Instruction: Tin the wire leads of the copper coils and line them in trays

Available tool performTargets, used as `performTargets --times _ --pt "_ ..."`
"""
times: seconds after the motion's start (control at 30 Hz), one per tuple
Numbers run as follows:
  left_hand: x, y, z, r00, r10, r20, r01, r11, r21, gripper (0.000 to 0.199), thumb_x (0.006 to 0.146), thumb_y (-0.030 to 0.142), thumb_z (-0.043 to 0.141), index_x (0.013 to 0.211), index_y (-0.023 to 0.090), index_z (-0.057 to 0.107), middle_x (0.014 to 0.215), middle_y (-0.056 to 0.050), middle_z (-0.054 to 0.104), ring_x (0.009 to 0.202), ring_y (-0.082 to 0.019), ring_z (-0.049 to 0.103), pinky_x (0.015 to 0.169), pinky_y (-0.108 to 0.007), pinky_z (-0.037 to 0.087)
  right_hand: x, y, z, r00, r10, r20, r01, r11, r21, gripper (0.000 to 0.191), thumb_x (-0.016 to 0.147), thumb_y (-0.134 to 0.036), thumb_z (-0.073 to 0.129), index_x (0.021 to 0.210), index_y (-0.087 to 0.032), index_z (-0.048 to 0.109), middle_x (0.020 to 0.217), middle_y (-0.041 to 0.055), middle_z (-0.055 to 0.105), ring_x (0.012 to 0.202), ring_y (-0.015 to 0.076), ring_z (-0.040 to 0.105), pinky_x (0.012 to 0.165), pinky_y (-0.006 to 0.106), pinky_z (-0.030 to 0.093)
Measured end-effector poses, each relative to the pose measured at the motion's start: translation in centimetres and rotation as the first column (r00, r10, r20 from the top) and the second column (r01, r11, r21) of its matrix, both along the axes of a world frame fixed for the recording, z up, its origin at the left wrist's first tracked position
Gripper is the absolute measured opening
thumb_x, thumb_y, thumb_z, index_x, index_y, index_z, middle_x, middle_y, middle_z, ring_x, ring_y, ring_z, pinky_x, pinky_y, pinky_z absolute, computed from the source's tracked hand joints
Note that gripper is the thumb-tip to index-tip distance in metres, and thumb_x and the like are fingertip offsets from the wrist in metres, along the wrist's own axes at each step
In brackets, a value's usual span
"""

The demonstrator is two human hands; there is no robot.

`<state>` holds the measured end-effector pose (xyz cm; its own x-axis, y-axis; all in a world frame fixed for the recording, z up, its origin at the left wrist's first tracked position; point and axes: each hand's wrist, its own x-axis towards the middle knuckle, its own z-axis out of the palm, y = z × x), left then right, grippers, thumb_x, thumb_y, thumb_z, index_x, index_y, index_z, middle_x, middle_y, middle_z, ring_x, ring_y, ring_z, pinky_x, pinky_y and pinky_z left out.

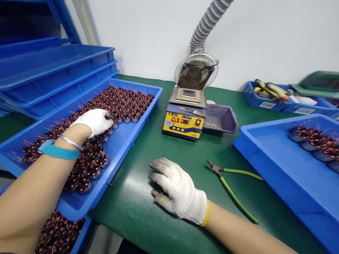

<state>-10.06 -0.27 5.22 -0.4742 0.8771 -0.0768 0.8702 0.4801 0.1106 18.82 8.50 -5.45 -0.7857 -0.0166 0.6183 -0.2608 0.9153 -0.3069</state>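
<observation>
My left hand (94, 121), in a white glove, reaches over the blue tray (124, 146) on the left. Its fingers curl down at the edge of the rows of wound coil parts (123, 101); whatever the fingertips hold is hidden. Silver and light-blue bands circle that wrist. My right hand (177, 189), in a white glove with grey fingertips, rests low over the green table (135, 213), fingers bent and slightly apart, with nothing visible in them. Green-handled cutters (215, 168) lie with their handles apart, to the right of my right hand.
A yellow-and-blue solder pot (183, 124) stands at centre below a grey hose (212, 19). Beside it is a purple tray (230, 119). At right, another blue tray (276, 155) holds several coils. Stacked blue trays (82, 60) stand at left, small bins (261, 102) at the back.
</observation>
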Motion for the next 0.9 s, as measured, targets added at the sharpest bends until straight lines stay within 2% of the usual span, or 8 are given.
performTargets --times 0.07,0.17,0.27,0.33,0.57,0.67,0.8,0.9 --pt "1.2 -0.5 0.6 1.0 -0.002 0.02 0.003 0.999 -0.05 0.042 0.075 0.042 0.052 0.102 0.012 0.063 0.086 -0.008 0.072 0.073 -0.018 0.067 0.069 -0.025 0.049 0.5 0.2 0.0 1.0 -0.011 0.016 0.011 1.0 -0.019 0.027 0.08 -0.025 0.05 0.106 -0.017 0.052 0.121 0.0144 0.053 0.112 0.0244 0.051 0.097 0.046 0.044" --pt "3.8 -1.4 0.9 0.994 -0.108 0.009 0.107 0.961 -0.255 0.067 0.06 0.043 0.065 0.122 0.02 0.054 0.102 -0.008 0.07 0.085 -0.023 0.067 0.076 -0.029 0.05 0.7 0.2 -0.2 0.999 -0.006 0.042 0.008 1.0 -0.028 0.027 0.078 -0.024 0.051 0.104 -0.017 0.052 0.121 0.0141 0.053 0.112 0.0246 0.051 0.097 0.046 0.044" --pt "5.8 -2.1 0.2 0.975 -0.214 -0.065 0.158 0.866 -0.475 0.064 0.057 0.038 0.065 0.119 0.022 0.057 0.099 -0.013 0.069 0.087 -0.032 0.066 0.076 -0.038 0.051 0.6 0.2 -0.5 0.998 -0.014 0.054 0.016 0.999 -0.046 0.028 0.076 -0.023 0.053 0.103 -0.016 0.053 0.12 0.0139 0.054 0.111 0.0247 0.052 0.096 0.045 0.045" --pt "6.2 -2.3 -0.5 0.962 -0.261 -0.074 0.184 0.827 -0.531 0.055 0.057 0.035 0.064 0.11 0.02 0.061 0.097 -0.017 0.068 0.087 -0.035 0.066 0.076 -0.041 0.05 0.6 0.4 -0.6 0.998 -0.031 0.06 0.035 0.997 -0.067 0.029 0.076 -0.023 0.053 0.104 -0.017 0.053 0.121 0.0134 0.054 0.111 0.0246 0.052 0.096 0.044 0.045" --pt "5.1 -1.7 -1.7 0.957 -0.256 -0.134 0.163 0.862 -0.48 0.051 0.069 0.032 0.053 0.119 0.021 0.056 0.101 -0.015 0.067 0.092 -0.029 0.065 0.082 -0.037 0.048 0.5 0.9 -1.0 0.995 -0.066 0.074 0.074 0.991 -0.109 0.031 0.075 -0.025 0.057 0.104 -0.017 0.054 0.121 0.0126 0.054 0.111 0.0247 0.052 0.094 0.043 0.046" --pt "4.3 -1.3 -1.8 0.968 -0.187 -0.17 0.095 0.892 -0.441 0.058 0.067 0.04 0.055 0.122 0.022 0.055 0.102 -0.014 0.067 0.094 -0.031 0.064 0.082 -0.038 0.048 0.4 1.0 -1.1 0.993 -0.082 0.086 0.091 0.99 -0.107 0.031 0.074 -0.025 0.058 0.104 -0.016 0.054 0.122 0.0133 0.054 0.11 0.0251 0.052 0.093 0.043 0.046" --pt "3.0 -1.5 -1.6 0.974 -0.133 -0.182 0.037 0.891 -0.453 0.053 0.065 0.043 0.056 0.114 0.024 0.062 0.096 -0.011 0.07 0.09 -0.03 0.065 0.08 -0.036 0.049 0.4 1.0 -1.1 0.99 -0.092 0.106 0.104 0.989 -0.108 0.032 0.074 -0.026 0.058 0.104 -0.016 0.055 0.123 0.0141 0.054 0.11 0.0259 0.053 0.091 0.044 0.047" --pt "3.2 -1.9 -0.7 0.979 -0.05 -0.199 -0.007 0.962 -0.274 0.048 0.069 0.047 0.054 0.111 0.024 0.063 0.098 -0.007 0.07 0.091 -0.026 0.065 0.081 -0.033 0.048 0.5 0.9 -0.8 0.99 -0.114 0.084 0.127 0.977 -0.17 0.035 0.074 -0.026 0.059 0.107 -0.017 0.055 0.123 0.0134 0.054 0.112 0.0255 0.053 0.093 0.044 0.047"
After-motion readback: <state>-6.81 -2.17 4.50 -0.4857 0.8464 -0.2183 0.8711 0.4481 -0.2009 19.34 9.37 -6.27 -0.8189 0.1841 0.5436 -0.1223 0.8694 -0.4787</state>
